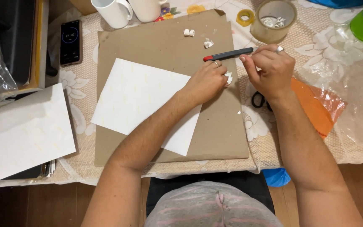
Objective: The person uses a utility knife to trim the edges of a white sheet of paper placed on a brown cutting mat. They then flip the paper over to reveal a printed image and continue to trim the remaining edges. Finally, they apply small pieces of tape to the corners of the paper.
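Note:
My left hand point(205, 82) rests on the right part of a brown cardboard sheet point(215, 130), fingers curled around a small white crumpled piece point(229, 77). My right hand point(270, 67) hovers just to the right of it with thumb and fingers pinched together; I see nothing between them. A grey utility knife with a red end point(227, 54) lies on the cardboard just beyond both hands. A white paper sheet point(135, 96) lies tilted on the cardboard under my left forearm.
Two more white scraps point(189, 32) point(208, 43) lie at the cardboard's far edge. Beyond are two white mugs point(112, 11), a wide tape roll point(273, 19) and a small yellow roll point(245, 17). A phone point(70, 42) lies left, black scissors point(258, 100) and an orange bag point(316, 107) right.

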